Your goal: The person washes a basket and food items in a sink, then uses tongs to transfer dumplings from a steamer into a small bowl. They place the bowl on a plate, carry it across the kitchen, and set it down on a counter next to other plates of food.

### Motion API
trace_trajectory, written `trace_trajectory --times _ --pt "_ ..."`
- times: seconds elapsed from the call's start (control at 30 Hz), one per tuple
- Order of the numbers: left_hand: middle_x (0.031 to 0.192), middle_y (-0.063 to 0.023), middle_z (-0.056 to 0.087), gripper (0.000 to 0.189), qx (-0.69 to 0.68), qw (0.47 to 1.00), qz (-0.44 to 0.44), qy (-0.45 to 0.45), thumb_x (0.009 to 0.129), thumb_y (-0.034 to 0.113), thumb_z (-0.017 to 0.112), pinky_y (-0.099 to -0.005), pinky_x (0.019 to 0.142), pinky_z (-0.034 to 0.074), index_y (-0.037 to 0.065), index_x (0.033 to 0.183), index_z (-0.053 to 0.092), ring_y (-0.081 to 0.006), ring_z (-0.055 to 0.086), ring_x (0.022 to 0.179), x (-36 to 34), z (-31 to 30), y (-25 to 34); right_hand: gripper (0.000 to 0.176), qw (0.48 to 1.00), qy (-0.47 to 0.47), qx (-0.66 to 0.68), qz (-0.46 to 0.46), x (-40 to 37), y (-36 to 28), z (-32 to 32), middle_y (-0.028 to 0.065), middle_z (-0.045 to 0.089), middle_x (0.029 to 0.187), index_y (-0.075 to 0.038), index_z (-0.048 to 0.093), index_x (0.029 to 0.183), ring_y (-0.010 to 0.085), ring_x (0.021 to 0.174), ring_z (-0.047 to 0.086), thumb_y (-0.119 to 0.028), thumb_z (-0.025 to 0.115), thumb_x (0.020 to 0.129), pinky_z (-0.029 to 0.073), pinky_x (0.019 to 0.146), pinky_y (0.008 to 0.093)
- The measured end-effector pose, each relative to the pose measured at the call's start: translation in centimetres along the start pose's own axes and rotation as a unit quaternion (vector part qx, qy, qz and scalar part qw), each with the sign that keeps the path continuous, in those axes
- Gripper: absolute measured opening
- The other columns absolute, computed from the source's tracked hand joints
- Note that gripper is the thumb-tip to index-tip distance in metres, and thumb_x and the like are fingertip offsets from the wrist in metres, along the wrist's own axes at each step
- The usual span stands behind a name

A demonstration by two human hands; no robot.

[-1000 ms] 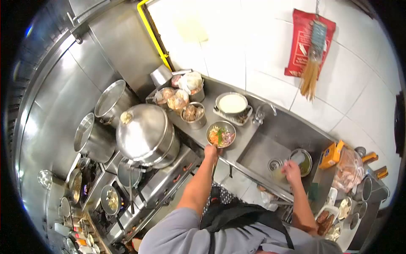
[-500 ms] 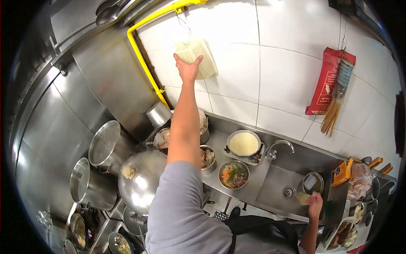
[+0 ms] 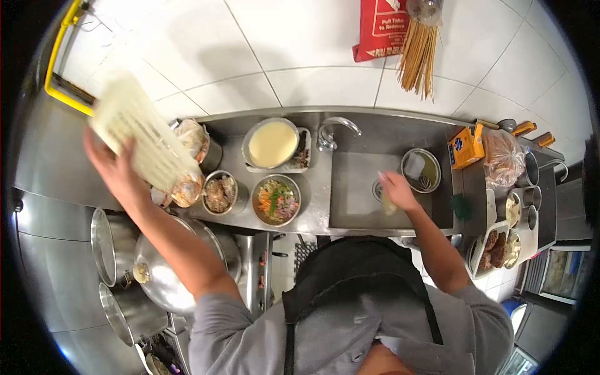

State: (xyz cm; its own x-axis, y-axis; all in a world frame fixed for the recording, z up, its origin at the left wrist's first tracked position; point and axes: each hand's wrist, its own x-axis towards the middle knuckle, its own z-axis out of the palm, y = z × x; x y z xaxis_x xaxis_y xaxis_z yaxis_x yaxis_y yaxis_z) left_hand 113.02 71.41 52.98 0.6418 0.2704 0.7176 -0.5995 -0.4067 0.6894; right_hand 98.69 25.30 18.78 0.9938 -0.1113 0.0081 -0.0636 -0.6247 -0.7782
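Basket (image 3: 147, 134) moved off wall (image 3: 325, 37), left hand (image 3: 115, 164) gripping its side; right hand (image 3: 399, 190) over sink (image 3: 355, 199), grip unclear.

head-worn view, facing down, sink mid-frame (image 3: 356, 187)

Commercial-style kitchen: steel sink (image 3: 355, 209), big pots (image 3: 112, 247), food bowls (image 3: 275, 200).

At far left, the basket (image 3: 140, 134) was pale, matt, slotted plastic. The sink (image 3: 356, 209) at right was dull, smooth metal; the wall tiles (image 3: 319, 81) looked glossy. The apron (image 3: 350, 269) was matt black cloth.
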Motion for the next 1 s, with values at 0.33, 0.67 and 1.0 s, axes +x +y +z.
trace_trajectory --times 0.33,0.67,1.0 --pt "0.115 -0.0123 0.062 0.052 -0.456 0.700 -0.548 -0.041 0.089 0.042 0.061 -0.0430 0.083 0.054 0.006 0.126 0.056 -0.0281 0.061 0.100 -32.5 6.9 -5.8 0.024 0.978 -0.144 -0.039 -0.145 17.3 -2.9 8.7 0.0221 0.065 0.099 -0.007 0.066 0.106 0.0405 0.091 0.062 -0.022 0.052 0.093 0.049 0.080 0.0462" --pt "0.117 -0.0160 0.060 0.090 -0.561 0.408 -0.718 -0.060 0.075 0.076 0.057 -0.0447 0.080 0.056 0.005 0.129 0.053 -0.0318 0.064 0.096 -41.8 14.8 -6.7 0.031 0.996 -0.075 0.041 -0.015 14.0 1.6 5.4 0.0233 0.065 0.092 -0.004 0.067 0.094 0.0436 0.090 0.060 -0.030 0.052 0.094 0.048 0.079 0.0476" --pt "0.124 -0.0166 0.057 0.082 -0.566 0.577 -0.588 0.019 0.082 0.071 0.052 -0.0491 0.088 0.052 0.006 0.133 0.050 -0.0331 0.059 0.107 -35.0 10.8 -5.2 0.034 0.979 -0.155 -0.011 -0.135 19.4 -0.3 10.0 0.0199 0.067 0.095 -0.007 0.069 0.100 0.0404 0.091 0.062 -0.034 0.049 0.095 0.048 0.082 0.0432"
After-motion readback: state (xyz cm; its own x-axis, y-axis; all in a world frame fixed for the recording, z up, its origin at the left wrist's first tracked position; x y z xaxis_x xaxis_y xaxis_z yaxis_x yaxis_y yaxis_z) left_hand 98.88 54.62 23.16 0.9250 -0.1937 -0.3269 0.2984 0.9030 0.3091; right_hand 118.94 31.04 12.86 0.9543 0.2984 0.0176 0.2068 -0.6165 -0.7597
